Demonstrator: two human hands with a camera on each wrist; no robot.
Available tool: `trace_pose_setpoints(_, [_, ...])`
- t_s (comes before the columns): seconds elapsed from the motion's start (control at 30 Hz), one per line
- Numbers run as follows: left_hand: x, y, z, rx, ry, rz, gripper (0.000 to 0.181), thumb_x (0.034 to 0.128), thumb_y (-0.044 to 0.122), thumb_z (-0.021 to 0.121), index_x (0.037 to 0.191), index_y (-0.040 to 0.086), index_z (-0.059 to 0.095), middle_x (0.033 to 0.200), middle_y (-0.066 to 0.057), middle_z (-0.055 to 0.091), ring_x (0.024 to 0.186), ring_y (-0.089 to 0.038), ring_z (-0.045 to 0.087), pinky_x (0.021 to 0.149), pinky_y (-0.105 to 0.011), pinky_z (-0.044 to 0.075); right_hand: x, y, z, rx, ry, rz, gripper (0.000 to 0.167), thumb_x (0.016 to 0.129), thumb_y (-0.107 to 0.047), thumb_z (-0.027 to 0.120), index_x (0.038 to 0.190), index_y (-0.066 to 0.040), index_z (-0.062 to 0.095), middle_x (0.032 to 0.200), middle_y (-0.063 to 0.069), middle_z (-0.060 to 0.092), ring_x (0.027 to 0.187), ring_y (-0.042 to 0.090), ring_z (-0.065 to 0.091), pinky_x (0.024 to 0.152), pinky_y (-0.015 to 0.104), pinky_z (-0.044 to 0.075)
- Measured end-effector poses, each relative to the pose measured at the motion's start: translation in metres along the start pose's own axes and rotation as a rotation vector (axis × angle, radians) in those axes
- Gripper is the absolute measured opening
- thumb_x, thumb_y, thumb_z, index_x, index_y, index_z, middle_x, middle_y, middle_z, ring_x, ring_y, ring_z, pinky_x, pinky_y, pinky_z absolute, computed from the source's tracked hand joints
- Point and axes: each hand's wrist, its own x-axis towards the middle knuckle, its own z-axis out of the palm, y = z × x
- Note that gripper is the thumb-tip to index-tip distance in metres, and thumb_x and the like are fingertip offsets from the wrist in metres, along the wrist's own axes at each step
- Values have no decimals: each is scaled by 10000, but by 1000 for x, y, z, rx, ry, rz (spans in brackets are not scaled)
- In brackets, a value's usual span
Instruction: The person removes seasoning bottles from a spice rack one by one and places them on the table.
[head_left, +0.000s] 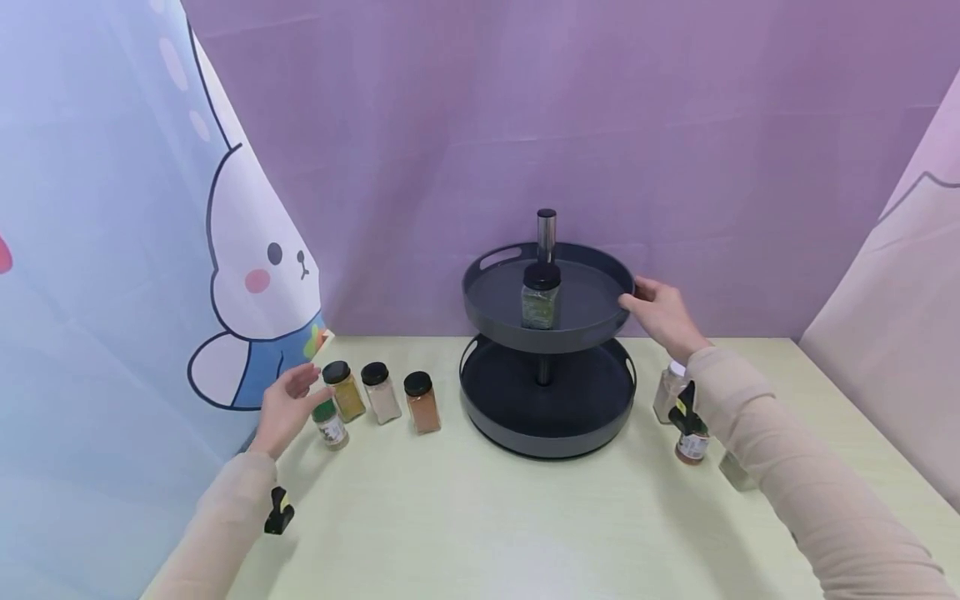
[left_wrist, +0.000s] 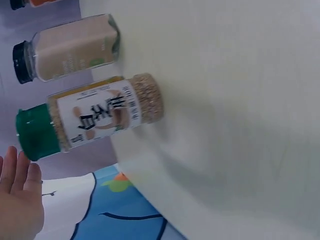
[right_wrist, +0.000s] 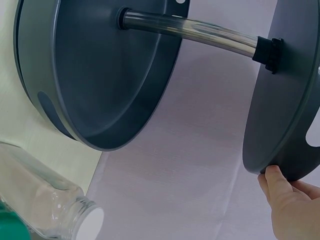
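Note:
A dark grey two-tier round rack [head_left: 551, 433] stands on the table, a metal post joining its tiers. On the upper tray [head_left: 487, 327] sits a black-capped jar of green herbs [head_left: 540, 298]. My right hand [head_left: 662, 315] pinches the right rim of this tray; in the right wrist view, the fingers [right_wrist: 278, 184] meet its edge. At the left, my left hand [head_left: 285, 408] is beside a green-capped spice bottle [head_left: 332, 427], fingers extended and holding nothing. The left wrist view shows the fingertips close to the green lid [left_wrist: 37, 131]; contact is unclear.
Black-capped jars of yellow [head_left: 345, 393], pale [head_left: 382, 396] and orange-brown spice [head_left: 423, 407] stand left of the rack. To the right are a white-capped jar [head_left: 667, 393], a labelled bottle [head_left: 692, 447] and another jar [head_left: 737, 473], partly behind my right forearm. Curtains hang behind the table.

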Motion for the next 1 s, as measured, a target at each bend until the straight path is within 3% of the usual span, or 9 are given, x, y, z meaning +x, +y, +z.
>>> trace_pose_setpoints(0.17, [3, 18, -4, 46, -26, 55, 791, 811, 473, 633, 1407, 72, 301, 1425, -144, 385, 1315, -320, 343, 1085, -451, 290, 0, 0, 0, -10, -1, -2, 631, 923, -259, 453, 1444, -10, 200, 1446, 212, 315, 1336, 316, 305, 1086, 454, 282])
trace_pose_setpoints(0.37, [7, 44, -1, 39, -72, 139, 769, 808, 457, 644, 1404, 92, 324, 1416, -132, 401, 1311, -314, 355, 1079, -446, 300, 0, 1, 0, -11, -3, -7, 633, 922, -259, 456, 1445, -14, 197, 1449, 210, 310, 1338, 314, 302, 1086, 454, 281])
trace_pose_setpoints(0.67, [6, 83, 24, 17, -158, 232, 720, 818, 403, 657, 1394, 100, 348, 1418, -121, 399, 1308, -301, 364, 1082, -438, 301, 2, 2, 0, -13, 7, -15, 615, 919, -229, 458, 1439, -6, 218, 1434, 210, 338, 1325, 315, 326, 1085, 460, 282])
trace_pose_setpoints(1.0, [3, 123, 52, -55, -245, 278, 674, 825, 351, 665, 1392, 147, 361, 1413, -56, 416, 1306, -235, 383, 1072, -401, 330, 2, 1, 0, 8, 3, -16, 609, 922, -215, 459, 1435, 9, 217, 1433, 217, 335, 1323, 312, 328, 1088, 446, 281])
